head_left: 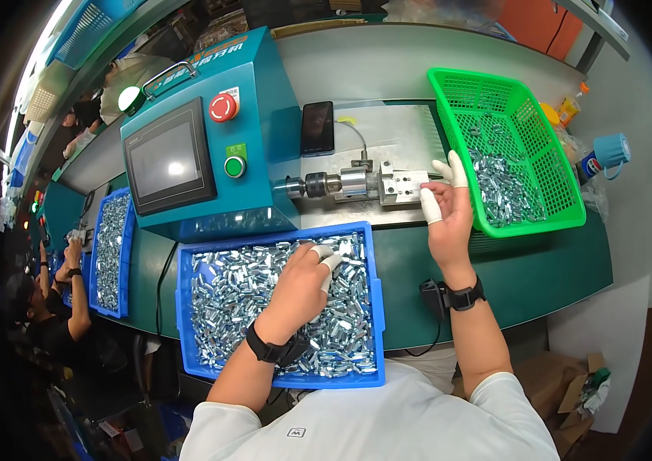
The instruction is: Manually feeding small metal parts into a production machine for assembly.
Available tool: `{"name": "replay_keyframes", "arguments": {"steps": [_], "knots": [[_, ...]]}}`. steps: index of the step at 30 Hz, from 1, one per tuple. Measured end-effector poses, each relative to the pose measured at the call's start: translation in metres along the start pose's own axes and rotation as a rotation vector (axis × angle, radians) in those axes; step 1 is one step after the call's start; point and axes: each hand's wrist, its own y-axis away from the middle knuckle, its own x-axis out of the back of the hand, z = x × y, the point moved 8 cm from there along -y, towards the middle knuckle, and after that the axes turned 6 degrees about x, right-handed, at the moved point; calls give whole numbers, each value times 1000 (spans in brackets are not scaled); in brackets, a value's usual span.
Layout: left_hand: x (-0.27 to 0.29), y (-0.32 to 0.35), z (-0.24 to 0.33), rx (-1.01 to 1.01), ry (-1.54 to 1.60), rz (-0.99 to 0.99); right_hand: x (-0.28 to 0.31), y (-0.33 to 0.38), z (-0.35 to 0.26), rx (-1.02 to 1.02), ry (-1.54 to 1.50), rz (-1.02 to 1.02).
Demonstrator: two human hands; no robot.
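My left hand [303, 286] reaches into a blue tray [280, 382] filled with small shiny metal parts [226, 296]. Its fingers, some in white finger cots, are curled together among the parts; whatever they pinch is hidden. My right hand [451, 219] is beside a pale metal clamping block [404, 187], close to its right end, with thumb and fingers apart and nothing seen between them. White cots cover several of its fingertips. Left of the block, a chuck [316, 184] on a teal machine [264, 100] lines up with a metal cylinder [354, 183].
A green basket [572, 219] with similar metal parts stands to the right. The machine carries a screen [170, 157], a red stop button [223, 107] and a green button [234, 166]. A phone [317, 129] lies behind the chuck. Another person [72, 307] works at far left beside another blue tray [94, 288].
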Motion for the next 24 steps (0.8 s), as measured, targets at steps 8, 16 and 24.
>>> {"name": "replay_keyframes", "arguments": {"steps": [8,16,24], "knots": [[2,-1,-13,90,59,-34,4,17,24,-2,85,-19],[25,-16,-9,173,517,80,-3,22,24,-24,92,-51],[23,-50,-6,305,750,97,-2,20,20,-8,125,-42]]}}
